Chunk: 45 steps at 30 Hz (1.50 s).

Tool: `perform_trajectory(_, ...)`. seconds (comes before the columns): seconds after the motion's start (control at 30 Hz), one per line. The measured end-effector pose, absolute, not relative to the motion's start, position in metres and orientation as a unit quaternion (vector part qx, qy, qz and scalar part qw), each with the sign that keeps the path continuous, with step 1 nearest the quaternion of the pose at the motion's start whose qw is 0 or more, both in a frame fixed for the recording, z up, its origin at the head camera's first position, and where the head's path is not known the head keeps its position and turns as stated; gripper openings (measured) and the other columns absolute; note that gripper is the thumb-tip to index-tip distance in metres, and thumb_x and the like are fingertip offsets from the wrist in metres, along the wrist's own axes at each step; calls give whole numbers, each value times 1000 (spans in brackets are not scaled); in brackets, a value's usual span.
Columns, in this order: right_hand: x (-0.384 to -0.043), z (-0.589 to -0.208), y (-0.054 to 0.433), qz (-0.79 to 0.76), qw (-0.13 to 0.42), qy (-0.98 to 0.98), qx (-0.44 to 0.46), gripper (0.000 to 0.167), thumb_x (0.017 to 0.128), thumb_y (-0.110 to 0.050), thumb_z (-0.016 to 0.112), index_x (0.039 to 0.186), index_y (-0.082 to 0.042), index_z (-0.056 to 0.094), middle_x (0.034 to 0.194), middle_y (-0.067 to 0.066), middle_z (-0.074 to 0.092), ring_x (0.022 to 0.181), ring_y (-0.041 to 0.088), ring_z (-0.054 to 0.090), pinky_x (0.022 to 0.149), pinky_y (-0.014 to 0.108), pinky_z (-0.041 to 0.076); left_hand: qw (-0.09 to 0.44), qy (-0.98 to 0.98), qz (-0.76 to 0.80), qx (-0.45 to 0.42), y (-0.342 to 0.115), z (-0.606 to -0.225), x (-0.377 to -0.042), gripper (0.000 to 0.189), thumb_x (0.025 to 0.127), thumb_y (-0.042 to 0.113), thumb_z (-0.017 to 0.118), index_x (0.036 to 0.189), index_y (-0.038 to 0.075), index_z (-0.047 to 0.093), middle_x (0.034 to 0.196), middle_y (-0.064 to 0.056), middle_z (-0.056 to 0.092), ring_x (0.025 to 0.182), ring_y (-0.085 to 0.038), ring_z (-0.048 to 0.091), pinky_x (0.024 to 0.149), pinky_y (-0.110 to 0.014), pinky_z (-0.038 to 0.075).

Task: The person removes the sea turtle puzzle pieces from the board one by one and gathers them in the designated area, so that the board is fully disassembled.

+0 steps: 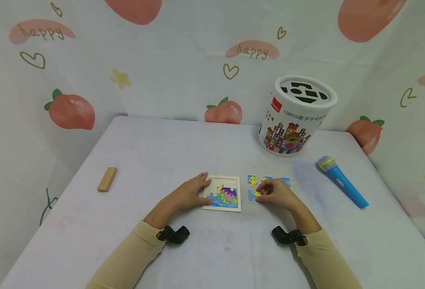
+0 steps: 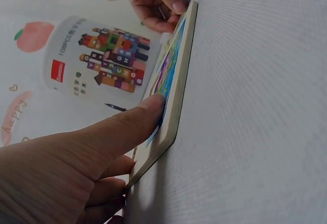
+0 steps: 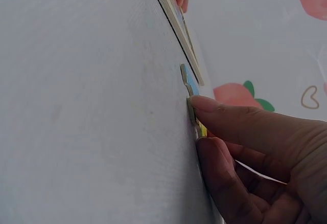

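Progress: part-way, judged from how the pieces lie. Left hand (image 1: 188, 194) rests on the near-left part of the wooden tray (image 1: 222, 209), fingers spread, thumb lying on the picture and the other fingertips at the left edge; it touches the tray rather than clasping it. Right of that thumb, the joined puzzle pieces (image 1: 226, 197) cover the tray's near side and run up its right part; I put this at roughly half the floor or a little more. Left to fill: bare wood beside the left index fingertip and along the far rim. Right hand (image 1: 277, 194) pinches a blue-and-yellow piece (image 1: 252, 196) between thumb and finger, just right of the tray and outside it; whether it is fully off the tabletop cannot be told. Loose stock: a yellow-figured piece (image 1: 253, 180) just beyond the pinched one, a second piece (image 1: 266, 178) partly hidden behind the right fingers, and a blue-and-pink piece (image 1: 286, 182) beyond the knuckles. Others could be concealed under that hand, so the count is uncertain. Well right of the right hand, a toy microphone (image 1: 343, 182) lies unused.
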State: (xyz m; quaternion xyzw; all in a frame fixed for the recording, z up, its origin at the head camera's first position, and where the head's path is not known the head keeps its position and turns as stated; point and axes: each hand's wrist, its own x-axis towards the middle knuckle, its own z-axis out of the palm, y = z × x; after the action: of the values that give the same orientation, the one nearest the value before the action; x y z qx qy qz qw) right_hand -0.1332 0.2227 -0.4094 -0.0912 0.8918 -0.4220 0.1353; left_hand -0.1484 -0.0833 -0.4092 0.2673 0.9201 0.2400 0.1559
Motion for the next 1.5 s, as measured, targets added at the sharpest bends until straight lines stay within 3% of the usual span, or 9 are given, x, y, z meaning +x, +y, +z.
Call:
perform_trajectory(0.77,-130,-407,221,-415,137,895,-92,22,74,-8,77,88,4,65,75,4,56,68,14,48,57,19,42,161,920,236,267,-81,-408,-147,77,81,38,70,142,3,37,154,-15,20,144,-28,16,115,-44,21)
perform_trajectory(1.07,-132,-403,221,-409,151,895,-88,21,74,-6,76,88,4,64,74,3,55,67,13,48,57,19,42,165,918,243,267,-82,-406,-144,78,84,40,67,143,3,33,155,-16,13,145,-28,13,116,-43,20)
perform_trajectory(1.5,-132,-403,217,-392,144,904,-86,23,74,-8,77,88,4,64,75,3,56,68,13,48,57,20,42,160,921,222,278,-83,-401,-139,74,84,39,67,142,2,37,155,-17,16,144,-29,15,116,-43,20)
